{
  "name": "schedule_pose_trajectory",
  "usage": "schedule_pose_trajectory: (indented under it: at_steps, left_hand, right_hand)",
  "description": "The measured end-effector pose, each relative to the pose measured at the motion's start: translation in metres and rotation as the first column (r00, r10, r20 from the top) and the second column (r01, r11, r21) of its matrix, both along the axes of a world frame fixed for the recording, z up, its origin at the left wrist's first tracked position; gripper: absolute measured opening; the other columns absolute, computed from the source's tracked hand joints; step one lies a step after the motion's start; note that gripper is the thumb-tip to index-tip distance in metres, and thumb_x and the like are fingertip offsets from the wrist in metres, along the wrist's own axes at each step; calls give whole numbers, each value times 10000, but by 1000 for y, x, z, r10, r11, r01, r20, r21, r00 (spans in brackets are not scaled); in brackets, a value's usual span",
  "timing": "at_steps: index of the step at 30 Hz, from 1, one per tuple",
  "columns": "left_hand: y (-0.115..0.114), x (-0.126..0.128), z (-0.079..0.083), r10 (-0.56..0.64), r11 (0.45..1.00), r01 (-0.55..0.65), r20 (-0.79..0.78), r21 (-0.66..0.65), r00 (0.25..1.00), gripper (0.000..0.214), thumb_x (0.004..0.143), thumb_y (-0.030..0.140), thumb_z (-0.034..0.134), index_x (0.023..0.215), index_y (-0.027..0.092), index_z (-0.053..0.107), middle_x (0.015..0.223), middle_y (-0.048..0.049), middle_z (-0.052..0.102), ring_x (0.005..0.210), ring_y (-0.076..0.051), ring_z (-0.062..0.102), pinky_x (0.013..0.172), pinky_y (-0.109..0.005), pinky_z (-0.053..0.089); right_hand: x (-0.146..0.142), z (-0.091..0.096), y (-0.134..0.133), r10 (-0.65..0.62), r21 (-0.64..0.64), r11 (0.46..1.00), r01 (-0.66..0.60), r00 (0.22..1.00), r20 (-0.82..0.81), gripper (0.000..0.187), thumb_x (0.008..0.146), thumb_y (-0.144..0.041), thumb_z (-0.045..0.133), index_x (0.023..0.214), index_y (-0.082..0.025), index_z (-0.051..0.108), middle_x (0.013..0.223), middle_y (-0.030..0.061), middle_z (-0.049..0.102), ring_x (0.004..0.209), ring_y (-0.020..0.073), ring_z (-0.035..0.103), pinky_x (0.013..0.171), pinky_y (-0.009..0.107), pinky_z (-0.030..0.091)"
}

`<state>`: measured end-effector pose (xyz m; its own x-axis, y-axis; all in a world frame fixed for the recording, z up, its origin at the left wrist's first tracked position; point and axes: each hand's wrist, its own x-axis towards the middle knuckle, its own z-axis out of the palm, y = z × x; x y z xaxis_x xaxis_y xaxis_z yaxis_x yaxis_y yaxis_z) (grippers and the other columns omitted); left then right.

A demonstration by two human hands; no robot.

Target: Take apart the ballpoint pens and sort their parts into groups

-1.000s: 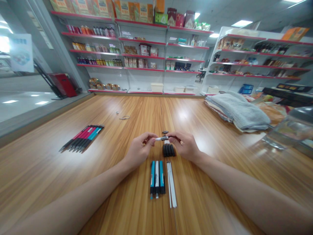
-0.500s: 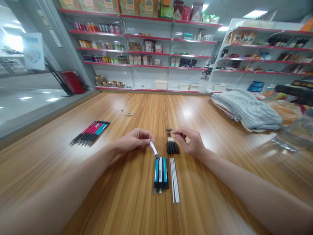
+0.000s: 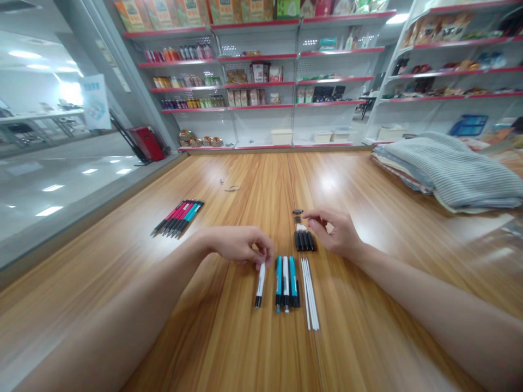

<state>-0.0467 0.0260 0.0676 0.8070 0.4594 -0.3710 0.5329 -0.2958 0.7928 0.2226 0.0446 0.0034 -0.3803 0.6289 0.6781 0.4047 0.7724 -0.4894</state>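
2 bare hands are low over a wooden table [image 3: 122,283]. The left hand [image 3: 244,247] is curled shut, its fingertips [image 3: 263,260] pinching the upper end of a white pen barrel [image 3: 259,284]. The barrel lies along the tabletop with its black tip toward the person, just beside and to the left of a row of 3 barrels [image 3: 286,280] — teal, white and teal, side by side. Just right of that row lie thin white refills [image 3: 310,294], close together and parallel.

The right hand [image 3: 339,233] hovers beyond them, thumb and forefinger drawn near each other beside a cluster of small white pieces [image 3: 301,226]. Whether anything is pinched between them I cannot tell. On the near side of those pieces sits a tight group of short black pieces [image 3: 304,240], and a little farther off a small dark part [image 3: 298,211] lies alone.

Well apart to the left lies a fan of assembled pens [image 3: 178,216], pink ones and teal ones with dark tips, set at a slant. Farther up the table are a small wire loop [image 3: 232,188] and a tiny metal bit [image 3: 221,181] — near each other, not touching. Folded striped cloth [image 3: 453,169] is stacked at the right side of the table. Shelves [image 3: 261,81] with red rails and packaged goods line the back wall.
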Motion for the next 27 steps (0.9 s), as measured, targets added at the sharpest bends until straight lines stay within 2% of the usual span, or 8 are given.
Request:
schedule_pose_trajectory:
  at_steps: [5, 8, 12, 18, 22, 27]
  left_hand:
    - [-6, 3, 2, 149, 989, -150, -98, 2, 984, 249, 799, 405, 596, 964, 218, 591, 732, -25, 656, 512, -126, 538, 384, -191, 379]
    - [-7, 4, 0, 180, 984, -178, -141, 28, 974, 301, 812, 475, 580, 937, 204, 539, 667, -18, 645, 454, -110, 510, 384, -189, 375]
    - [-6, 8, -4, 176, 984, -176, -226, 20, 958, 276, 825, 448, 558, 890, 183, 516, 626, -9, 647, 417, -100, 514, 417, -197, 398]
    - [-10, 16, -7, 254, 963, -271, -324, -9, 912, 247, 833, 414, 504, 859, 169, 506, 659, -40, 676, 457, -131, 593, 398, -197, 362]
    - [-12, 16, -3, 255, 959, -280, -319, -35, 913, 274, 843, 434, 486, 857, 161, 505, 686, -60, 690, 482, -144, 616, 403, -202, 374]
    - [-8, 9, -3, 198, 953, -250, -274, -171, 941, 230, 829, 385, 522, 858, 158, 523, 749, -64, 708, 539, -147, 647, 491, -235, 467]
  right_hand:
    - [0, 2, 0, -7, 11, 1000, 7, 1000, 13, 198, 875, -208, 523, 1007, -184, 669, 836, 51, 654, 624, 128, 543, 597, 278, 466]
    - [0, 1, 1, -14, 12, 1000, 14, 1000, 13, 200, 877, -203, 519, 1003, -182, 672, 860, 55, 664, 640, 130, 553, 606, 278, 467]
    - [0, 1, 1, -14, 13, 1000, 13, 1000, 22, 193, 875, -194, 521, 993, -178, 673, 852, 53, 662, 641, 126, 553, 600, 272, 462]
    - [1, 0, 2, -4, 2, 1000, 4, 1000, 18, 191, 869, -186, 527, 994, -178, 671, 797, 39, 643, 623, 124, 545, 585, 266, 456]
    - [1, -1, 2, -7, -7, 1000, 7, 1000, 10, 185, 867, -184, 533, 987, -177, 674, 794, 38, 642, 625, 125, 548, 587, 267, 454]
    - [1, -2, 3, 0, -12, 1000, 0, 1000, 19, 184, 873, -187, 525, 971, -174, 680, 779, 36, 641, 623, 123, 542, 586, 268, 447]
